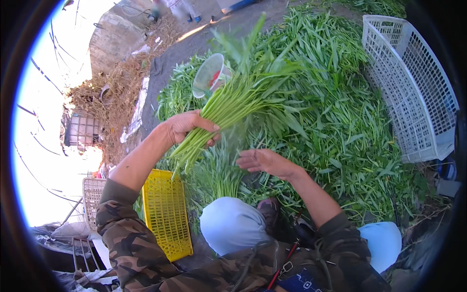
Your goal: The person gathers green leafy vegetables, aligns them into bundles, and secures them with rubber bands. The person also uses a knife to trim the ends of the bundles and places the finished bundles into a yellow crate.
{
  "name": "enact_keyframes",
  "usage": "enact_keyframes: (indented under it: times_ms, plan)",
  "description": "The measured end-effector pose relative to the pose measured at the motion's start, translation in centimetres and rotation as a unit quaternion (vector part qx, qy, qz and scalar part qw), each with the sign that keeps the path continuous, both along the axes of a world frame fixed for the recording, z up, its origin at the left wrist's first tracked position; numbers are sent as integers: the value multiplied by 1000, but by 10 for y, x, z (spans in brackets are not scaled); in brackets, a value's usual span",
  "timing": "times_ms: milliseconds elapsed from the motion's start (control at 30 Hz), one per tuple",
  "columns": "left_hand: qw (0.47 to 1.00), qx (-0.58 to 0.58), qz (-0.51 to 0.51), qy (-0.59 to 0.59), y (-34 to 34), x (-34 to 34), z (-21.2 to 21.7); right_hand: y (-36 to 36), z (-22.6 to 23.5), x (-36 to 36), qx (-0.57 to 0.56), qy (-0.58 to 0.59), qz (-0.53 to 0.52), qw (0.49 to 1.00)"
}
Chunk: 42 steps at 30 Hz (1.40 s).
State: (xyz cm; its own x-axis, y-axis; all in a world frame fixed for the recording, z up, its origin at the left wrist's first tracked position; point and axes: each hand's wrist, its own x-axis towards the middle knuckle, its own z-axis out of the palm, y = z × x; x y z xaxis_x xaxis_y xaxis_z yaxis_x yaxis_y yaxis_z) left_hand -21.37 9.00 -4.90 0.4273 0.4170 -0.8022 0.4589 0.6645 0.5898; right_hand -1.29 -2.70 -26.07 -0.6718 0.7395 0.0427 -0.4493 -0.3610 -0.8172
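Clutching leafy stalks (238, 100), left grip (193, 125) curled

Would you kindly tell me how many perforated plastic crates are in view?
3: a white crate at the upper right, a yellow crate at the lower left, and a pale crate farther left, partly hidden. Others may be out of sight.

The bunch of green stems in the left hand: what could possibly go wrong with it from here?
Some stems could slip out, since only the left hand grips the bunch; the right hand is open and apart from it. The bunch might also knock the translucent bowl, which it partly overlaps in this view, though contact is unclear. Any dropped stems could get mixed into the loose greens spread below.
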Motion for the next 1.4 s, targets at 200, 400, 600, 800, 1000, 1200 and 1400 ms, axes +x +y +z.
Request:
enact_keyframes:
  times_ms: [200,400,600,800,1000,1200,1400]
  plan:
    - [996,-42,-8,-81,-39,42,-21,25,63,-4,-146,279,-78,946]
    - [966,102,-59,-228,-34,79,-16,46,137,32,-46,134,-311,940]
    - [911,10,15,-412,-37,115,-139,52,93,67,-72,-59,-309,947]
    - [869,-253,112,-410,-121,110,-285,2,-50,62,-382,-138,-214,888]
    - [926,-96,68,-359,-129,60,-289,-8,-65,42,-408,-137,-226,874]
    - [766,517,289,251,-163,-117,-261,-14,-59,63,-369,-159,-215,890]
    - [832,187,159,498,-220,-211,-306,-21,-76,54,-367,-203,-210,883]
